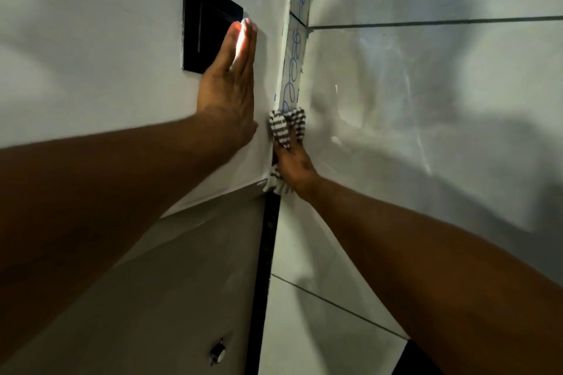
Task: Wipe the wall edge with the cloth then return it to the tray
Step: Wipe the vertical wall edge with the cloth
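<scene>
The wall edge (294,49) is a narrow white vertical strip covered with blue scribbled loops, running up the middle of the view. A grey-and-white striped cloth (288,125) is pressed against the strip just below the lowest loops. My right hand (294,166) grips the cloth, fingers wrapped in it, with a tail of cloth hanging under the palm. My left hand (230,85) lies flat on the white wall left of the edge, fingers together and pointing up. No tray is in view.
A black switch plate (204,21) sits on the left wall, partly behind my left fingertips. Grey tiles with dark grout lines (426,23) cover the right wall. A dark vertical gap (268,253) runs below the cloth. A small metal knob (217,352) shows at the bottom.
</scene>
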